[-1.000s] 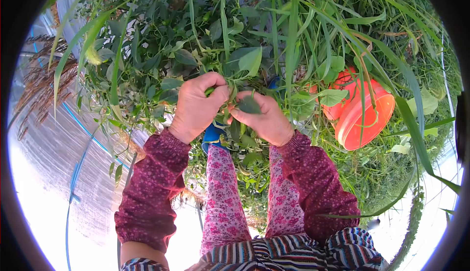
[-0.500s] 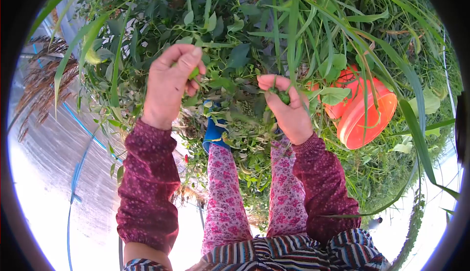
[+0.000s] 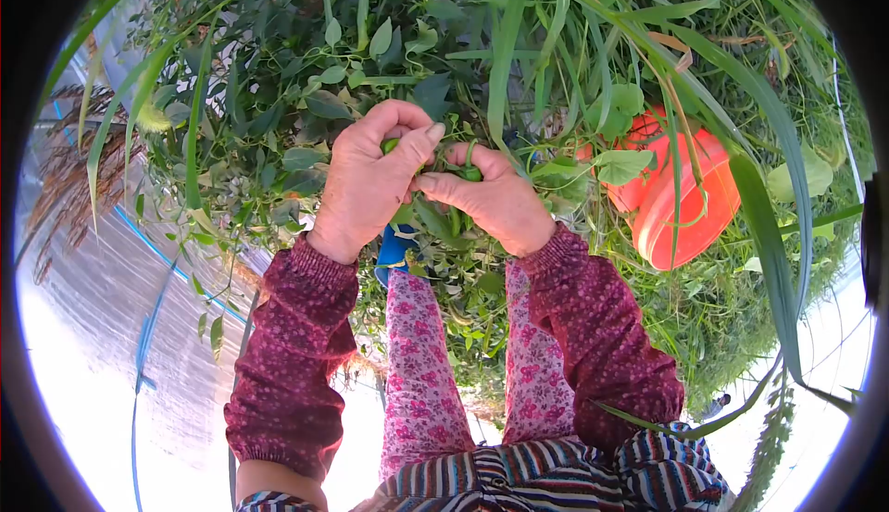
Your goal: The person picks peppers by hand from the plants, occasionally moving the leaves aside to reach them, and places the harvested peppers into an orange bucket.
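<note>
- Being curled with the thumb against the forefinger, the left hand (image 3: 366, 188) is closed around a green fruit (image 3: 389, 145); only a small part of this fruit is shown between the fingers.
- By the right hand (image 3: 495, 202), a second green fruit (image 3: 470, 174) is grasped between the thumb and the bent fingers; a thin curved stem can be seen above it.
- The two hands are brought close together in front of the person, over the near edge of the leafy plants (image 3: 306, 105). Whether the thumb of the right hand is touching the left hand cannot be told.
- Just below the hands, some narrow green pods (image 3: 455, 222) are seen; whether they are held or are growing on the plant cannot be told.
- An orange container (image 3: 708, 230) is placed to the right of the right hand, well apart from it, and is tilted among the tall grass (image 3: 519, 58). Its rim is turned toward the lower right, and it is partly covered by grass blades and by a broad leaf (image 3: 623, 166).
- Under the left hand, a blue boot (image 3: 396, 248) is partly hidden by the leaves.
- Both forearms are covered by dark red sleeves (image 3: 296, 345), and flowered trousers (image 3: 421, 373) are worn.
- At the left, a blue line (image 3: 143, 355) is stretched across a pale sheet (image 3: 190, 327), near dry brown stalks (image 3: 83, 179).
</note>
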{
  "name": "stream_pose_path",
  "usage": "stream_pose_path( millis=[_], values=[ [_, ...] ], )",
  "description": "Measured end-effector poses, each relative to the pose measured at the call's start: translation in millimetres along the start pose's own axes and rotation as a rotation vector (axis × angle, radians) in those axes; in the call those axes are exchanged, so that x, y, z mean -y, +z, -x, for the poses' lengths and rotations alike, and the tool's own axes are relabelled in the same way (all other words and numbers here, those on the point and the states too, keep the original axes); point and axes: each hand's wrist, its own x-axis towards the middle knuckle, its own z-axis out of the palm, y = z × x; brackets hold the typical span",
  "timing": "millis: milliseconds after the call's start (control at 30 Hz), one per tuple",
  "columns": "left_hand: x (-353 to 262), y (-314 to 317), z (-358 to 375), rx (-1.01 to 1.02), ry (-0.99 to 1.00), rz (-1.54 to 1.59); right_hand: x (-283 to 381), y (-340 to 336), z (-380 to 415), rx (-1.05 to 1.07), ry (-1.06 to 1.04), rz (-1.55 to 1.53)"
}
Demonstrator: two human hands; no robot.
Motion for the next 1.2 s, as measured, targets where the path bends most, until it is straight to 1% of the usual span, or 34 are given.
stream_pose_path(
  millis=[33, 67, 100, 133, 167, 200, 233, 267, 300, 367, 400, 433, 467, 500, 533, 567, 600, 633, 667, 700, 733, 767, 800, 833, 867, 900, 933, 967, 1000, 1033, 1067, 1100, 1167, 1200],
  values=[
    [-1, 3, 0, -0.003, 0.002, -0.062, -3, -3, 1, 0.013, -0.012, 0.056],
    [0, 5, 0, 0.008, 0.005, -0.061, -4, -2, 3, 0.018, 0.027, -0.075],
    [3, 8, 0, -0.022, 0.034, -0.100, -5, -4, 6, 0.003, 0.027, -0.076],
    [7, 11, 0, -0.049, 0.063, -0.137, -4, -6, 10, 0.036, 0.033, -0.093],
    [12, 12, 0, -0.031, 0.067, -0.131, -2, -9, 13, 0.068, 0.036, -0.108],
    [16, 13, 0, -0.016, 0.085, -0.021, -11, -8, 12, 0.047, -0.001, -0.206],
    [19, 15, 1, 0.000, 0.100, 0.089, -13, -7, 13, 0.029, -0.004, -0.204],
    [7, 21, 2, -0.094, 0.155, -0.325, -12, -8, 16, 0.006, -0.025, -0.199],
    [7, 27, 2, -0.076, 0.165, -0.322, -13, -9, 16, -0.018, -0.047, -0.196],
    [8, 39, 4, -0.199, 0.339, -0.237, -14, -10, 16, -0.071, -0.048, -0.222],
    [-6, 43, 9, -0.213, 0.221, -0.320, -7, -7, 21, -0.177, -0.083, -0.124],
    [18, 39, 1, -0.204, 0.522, -0.297, -2, -6, 23, -0.283, -0.118, -0.029],
    [12, 47, 5, -0.247, 0.513, -0.462, 2, -6, 25, -0.303, -0.123, -0.034],
    [5, 56, 11, -0.291, 0.504, -0.624, 5, -8, 27, -0.257, -0.137, -0.049],
    [3, 62, 14, -0.273, 0.519, -0.615, 9, -9, 24, -0.213, -0.153, -0.062],
    [1, 64, 14, -0.326, 0.601, -0.582, -55, -12, -28, -0.211, -0.126, 0.043],
    [-2, 66, 14, -0.371, 0.679, -0.551, -49, -22, -17, -0.252, -0.119, -0.157],
    [-13, 69, 13, -0.355, 0.723, -0.550, -44, -28, -6, -0.286, -0.115, -0.357],
    [-26, 74, 12, -0.274, 0.583, -0.489, -42, -32, -2, -0.292, -0.117, -0.354],
    [-33, 81, 12, -0.195, 0.436, -0.427, -44, -32, 2, -0.199, -0.090, -0.727],
    [-32, 89, 11, -0.184, 0.435, -0.427, -46, -33, 7, -0.102, -0.067, -1.106],
    [-33, 98, 9, -0.066, 0.290, -0.249, -41, -42, 20, -0.109, -0.078, -1.114],
    [-34, 108, 8, 0.045, 0.141, -0.071, -34, -58, 44, -0.071, -0.034, -0.796],
    [-38, 127, 15, 0.079, 0.134, -0.023, -32, -75, 69, -0.035, 0.017, -0.475],
    [-28, 145, 15, 0.070, 0.157, -0.035, -36, -90, 93, -0.083, -0.017, -0.540],
    [-25, 161, 18, 0.132, 0.210, -0.134, -40, -108, 116, -0.121, -0.051, -0.602],
    [-32, 184, 23, 0.213, 0.188, -0.164, -49, -131, 138, -0.193, 0.068, -0.764],
    [-32, 208, 31, 0.347, 0.000, 0.091, -67, -156, 155, -0.243, -0.096, -0.807],
    [-21, 234, 33, 0.385, 0.068, 0.043, -81, -182, 171, -0.372, -0.123, -0.876],
    [12, 267, 29, 0.405, 0.266, 0.005, -88, -204, 185, -0.505, -0.152, -0.945],
    [15, 292, 34, 0.491, 0.213, -0.052, -84, -219, 196, -0.560, -0.202, -0.939],
    [24, 323, 33, 0.546, 0.292, 0.039, -79, -234, 201, -0.604, -0.251, -0.931],
    [29, 352, 37, 0.521, 0.299, 0.021, -87, -268, 206, -0.631, -0.278, -0.851],
    [31, 356, 37, 0.462, 0.404, -0.035, -105, -289, 205, -0.685, -0.231, -0.725]
  ],
)
